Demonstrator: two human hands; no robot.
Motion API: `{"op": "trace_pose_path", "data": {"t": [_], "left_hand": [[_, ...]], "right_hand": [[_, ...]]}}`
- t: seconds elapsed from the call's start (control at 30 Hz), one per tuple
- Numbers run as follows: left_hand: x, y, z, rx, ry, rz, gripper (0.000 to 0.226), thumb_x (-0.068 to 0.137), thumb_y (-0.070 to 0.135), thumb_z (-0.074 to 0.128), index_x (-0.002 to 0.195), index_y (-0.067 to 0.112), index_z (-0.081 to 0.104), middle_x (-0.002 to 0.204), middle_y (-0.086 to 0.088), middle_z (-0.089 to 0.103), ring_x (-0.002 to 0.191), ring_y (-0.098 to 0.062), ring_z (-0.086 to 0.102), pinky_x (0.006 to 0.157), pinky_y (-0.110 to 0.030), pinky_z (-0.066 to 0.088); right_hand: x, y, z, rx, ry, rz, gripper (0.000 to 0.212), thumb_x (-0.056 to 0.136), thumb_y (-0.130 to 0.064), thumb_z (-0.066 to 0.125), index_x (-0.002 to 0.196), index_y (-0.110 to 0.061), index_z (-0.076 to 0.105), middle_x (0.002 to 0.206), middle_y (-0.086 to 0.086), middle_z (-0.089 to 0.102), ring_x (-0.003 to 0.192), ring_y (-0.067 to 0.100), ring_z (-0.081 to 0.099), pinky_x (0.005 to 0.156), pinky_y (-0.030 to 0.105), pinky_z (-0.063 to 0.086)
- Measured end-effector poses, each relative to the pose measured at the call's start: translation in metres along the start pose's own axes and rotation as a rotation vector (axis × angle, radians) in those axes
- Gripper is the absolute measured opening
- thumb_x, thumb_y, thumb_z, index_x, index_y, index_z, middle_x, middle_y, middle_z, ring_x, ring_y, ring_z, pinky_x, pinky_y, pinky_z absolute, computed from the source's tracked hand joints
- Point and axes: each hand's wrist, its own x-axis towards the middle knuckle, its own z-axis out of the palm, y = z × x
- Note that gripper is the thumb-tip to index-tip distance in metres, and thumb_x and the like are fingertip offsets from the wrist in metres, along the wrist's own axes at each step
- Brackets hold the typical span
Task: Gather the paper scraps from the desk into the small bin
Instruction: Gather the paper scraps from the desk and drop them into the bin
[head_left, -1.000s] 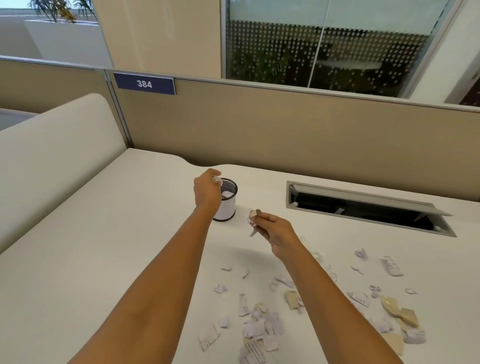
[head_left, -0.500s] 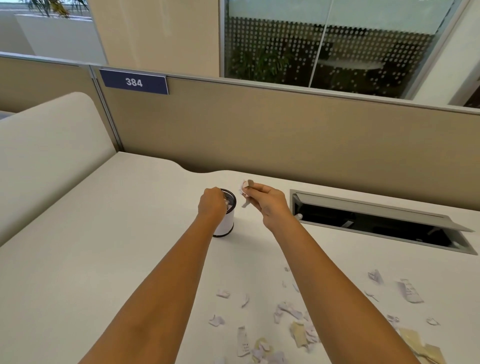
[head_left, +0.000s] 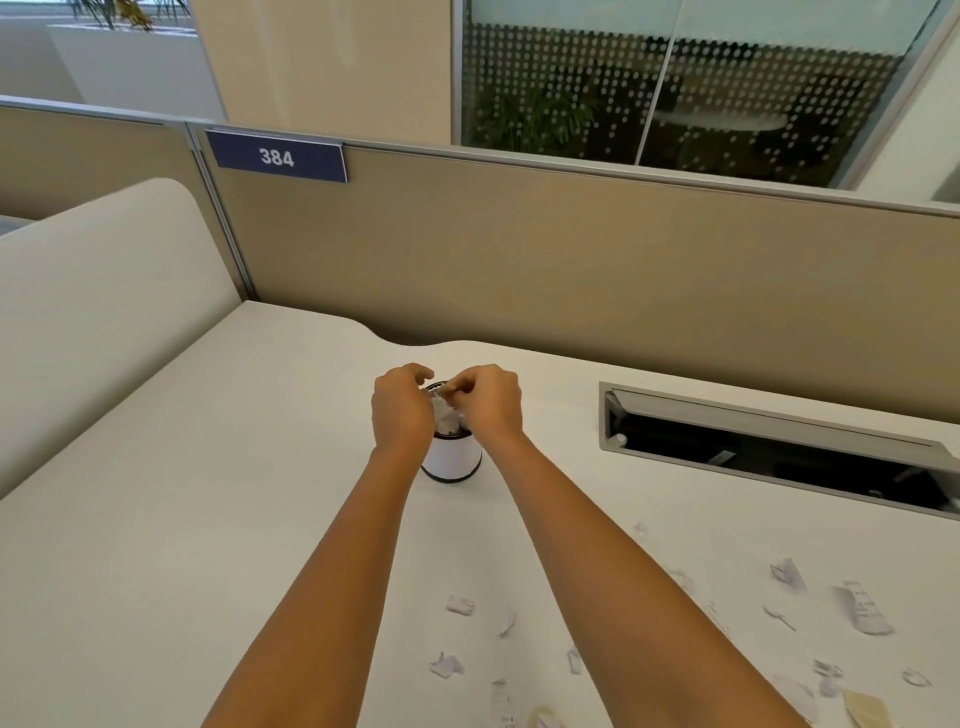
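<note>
The small white bin (head_left: 451, 458) with a dark rim stands on the desk (head_left: 156, 519), and white paper (head_left: 445, 415) shows inside it. Both hands are above its mouth. My left hand (head_left: 401, 410) hovers over the left rim, loosely curled, thumb apart from the fingers, with nothing seen in it. My right hand (head_left: 491, 400) is over the right rim, its fingertips pinched on a paper scrap just above the opening. Several loose paper scraps (head_left: 460, 605) lie on the desk nearer to me and to the right (head_left: 860, 605).
A beige partition (head_left: 519, 270) with a "384" sign (head_left: 276, 156) runs behind the bin. An open cable tray (head_left: 769, 452) with a raised lid is sunk into the desk at the right. A curved white divider (head_left: 104, 291) borders the left side.
My right hand has carried its scrap left, from beside the bin to over its mouth. My left hand stayed at the bin's rim. The view has shifted closer to the bin.
</note>
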Motion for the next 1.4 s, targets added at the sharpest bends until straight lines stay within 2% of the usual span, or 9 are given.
{"op": "trace_pose_path", "data": {"t": [0.1, 0.27, 0.47, 0.77, 0.9, 1.0, 1.07, 1.2, 1.4], "left_hand": [[0.001, -0.005, 0.000, -0.008, -0.015, -0.015, 0.038, 0.090, -0.007, 0.038, 0.116, 0.004, 0.064, 0.121, -0.015, 0.062, 0.105, -0.028, 0.061, 0.084, -0.031, 0.049], [-0.002, -0.010, 0.003, 0.014, -0.014, 0.004, 0.028, 0.093, 0.000, 0.045, 0.111, 0.004, 0.066, 0.111, -0.016, 0.068, 0.096, -0.029, 0.065, 0.082, -0.030, 0.050], [-0.009, -0.008, 0.003, 0.004, -0.016, 0.032, 0.026, 0.093, 0.001, 0.045, 0.105, 0.004, 0.068, 0.104, -0.015, 0.070, 0.077, -0.017, 0.057, 0.071, -0.023, 0.045], [-0.012, -0.006, -0.001, -0.002, -0.034, 0.032, 0.033, 0.089, -0.007, 0.041, 0.107, 0.003, 0.068, 0.104, -0.016, 0.070, 0.080, -0.020, 0.058, 0.070, -0.024, 0.045], [-0.011, -0.009, 0.001, -0.034, -0.042, 0.005, 0.036, 0.087, -0.007, 0.040, 0.106, 0.005, 0.069, 0.105, -0.014, 0.069, 0.080, -0.017, 0.055, 0.070, -0.024, 0.044], [-0.010, -0.012, 0.003, -0.034, -0.034, 0.003, 0.036, 0.085, -0.008, 0.041, 0.104, 0.006, 0.069, 0.104, -0.014, 0.069, 0.080, -0.018, 0.056, 0.069, -0.024, 0.043], [-0.010, -0.013, 0.004, -0.028, -0.022, 0.009, 0.035, 0.087, -0.007, 0.041, 0.104, 0.006, 0.069, 0.105, -0.014, 0.069, 0.081, -0.018, 0.057, 0.070, -0.023, 0.042], [-0.013, -0.012, 0.002, -0.009, 0.020, 0.045, 0.028, 0.093, -0.001, 0.045, 0.109, 0.005, 0.067, 0.110, -0.014, 0.068, 0.085, -0.019, 0.060, 0.073, -0.022, 0.044], [-0.027, -0.011, -0.005, -0.005, 0.043, 0.091, 0.032, 0.092, 0.001, 0.048, 0.120, 0.009, 0.059, 0.127, -0.010, 0.058, 0.116, -0.026, 0.054, 0.089, -0.029, 0.045]], "right_hand": [[0.000, -0.003, 0.006, -0.296, -0.122, -0.075, 0.020, 0.086, -0.007, 0.059, 0.100, -0.003, 0.073, 0.100, 0.015, 0.072, 0.090, 0.030, 0.068, 0.081, 0.034, 0.057], [0.001, -0.010, 0.009, -0.512, -0.262, -0.135, 0.028, 0.086, -0.016, 0.062, 0.113, -0.011, 0.067, 0.108, 0.012, 0.068, 0.097, 0.029, 0.066, 0.078, 0.031, 0.053], [-0.003, -0.016, -0.002, -0.561, -0.160, -0.226, 0.025, 0.091, -0.015, 0.059, 0.113, -0.006, 0.065, 0.105, 0.015, 0.067, 0.093, 0.029, 0.064, 0.079, 0.030, 0.051], [-0.009, -0.030, -0.005, -0.754, -0.493, -0.069, 0.021, 0.096, -0.014, 0.046, 0.115, -0.013, 0.057, 0.123, 0.008, 0.060, 0.114, 0.028, 0.058, 0.091, 0.034, 0.048], [-0.002, -0.036, 0.001, -0.807, -0.626, -0.058, 0.024, 0.096, -0.013, 0.045, 0.117, -0.013, 0.057, 0.112, 0.007, 0.059, 0.095, 0.027, 0.055, 0.078, 0.033, 0.042], [0.005, -0.034, 0.007, -0.809, -0.687, -0.058, 0.032, 0.096, -0.016, 0.044, 0.126, -0.013, 0.056, 0.126, 0.006, 0.059, 0.111, 0.027, 0.058, 0.080, 0.031, 0.042], [0.007, -0.033, 0.006, -0.815, -0.667, -0.081, 0.032, 0.097, -0.018, 0.044, 0.127, -0.012, 0.054, 0.128, 0.007, 0.059, 0.115, 0.026, 0.058, 0.082, 0.030, 0.043], [0.004, -0.032, 0.000, -0.808, -0.398, -0.244, 0.026, 0.092, -0.015, 0.054, 0.116, -0.006, 0.061, 0.116, 0.012, 0.062, 0.102, 0.028, 0.063, 0.078, 0.029, 0.047], [-0.008, -0.030, -0.034, -0.535, -0.151, -0.208, 0.035, 0.084, 0.001, 0.059, 0.116, -0.011, 0.066, 0.118, 0.011, 0.063, 0.105, 0.028, 0.061, 0.083, 0.031, 0.049]]}}
